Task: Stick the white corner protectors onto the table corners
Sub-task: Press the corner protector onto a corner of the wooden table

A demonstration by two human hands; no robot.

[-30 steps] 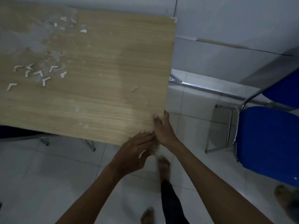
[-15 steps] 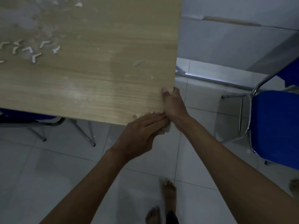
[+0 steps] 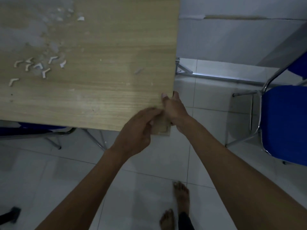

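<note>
Corner protectors lie loose in a small scatter of white angled pieces at the upper left of the frame, on the wooden table, well apart from our hands. At the table's near right corner, just below the middle of the frame, a pale rim runs along the edge; we cannot tell for sure whether it is a protector already seated there.

In the head view both our forearms rise from the bottom edge and meet at that corner. Our left hand comes in from the lower left, wrist bent, its back toward the camera, the fingers curled over the near edge of the table just left of the corner; the fingertips are blurred and we cannot tell whether they pinch anything. Our right hand reaches from the lower right and wraps the table's right edge, thumb lying flat on top of the wood, the other fingers curled down over the side. The two hands touch, with the corner showing between and below them.

A blue chair stands at the right of the frame on the white tiled floor, and our bare feet show at the bottom centre.
</note>
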